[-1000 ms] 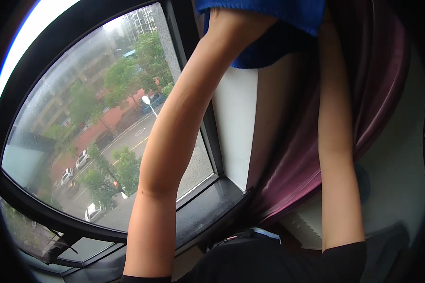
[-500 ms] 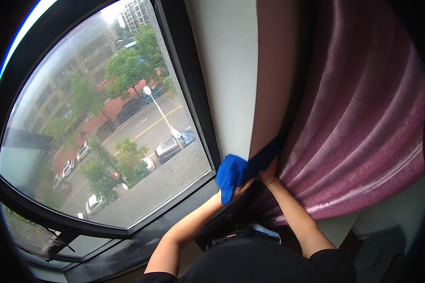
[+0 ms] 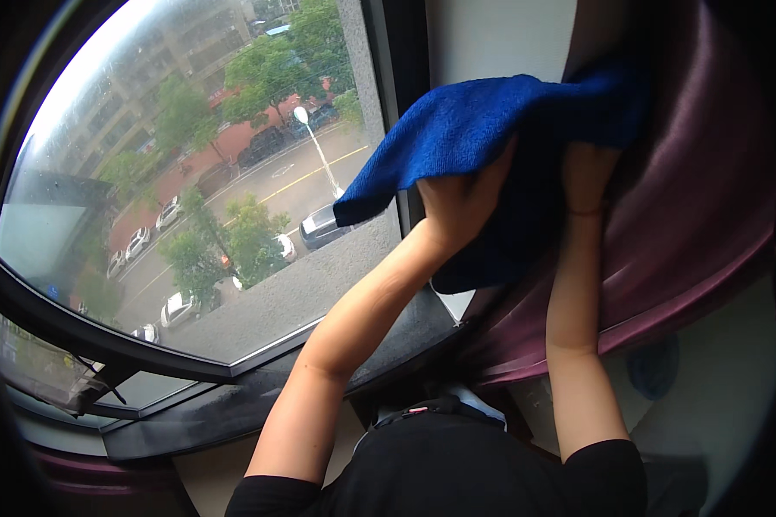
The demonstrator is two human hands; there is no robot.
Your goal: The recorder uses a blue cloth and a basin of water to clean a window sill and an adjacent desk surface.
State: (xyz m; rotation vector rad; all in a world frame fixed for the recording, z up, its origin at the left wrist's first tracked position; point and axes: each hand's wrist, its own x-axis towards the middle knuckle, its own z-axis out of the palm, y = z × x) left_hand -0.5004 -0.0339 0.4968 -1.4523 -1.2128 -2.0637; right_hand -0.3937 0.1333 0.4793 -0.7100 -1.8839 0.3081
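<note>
In the head view, the blue terry cloth point(image 3: 470, 129) had risen from the bunched position of half a second earlier, low by the sill point(image 3: 401, 332), and had spread out, both hands lifting with it. Its long axis ran slantwise, one corner pointing down and left across the glass window point(image 3: 259, 215), the other end reaching up and right toward the smooth, folded purple curtain point(image 3: 707, 189). The looped pile showed along its arched top; a darker fold hung below, before the flat pale wall point(image 3: 500, 39). The left hand point(image 3: 461, 202) gripped the cloth from beneath its near edge. The right hand point(image 3: 588, 177) sat under the right end, fingers covered, so its grip could not be told.
</note>
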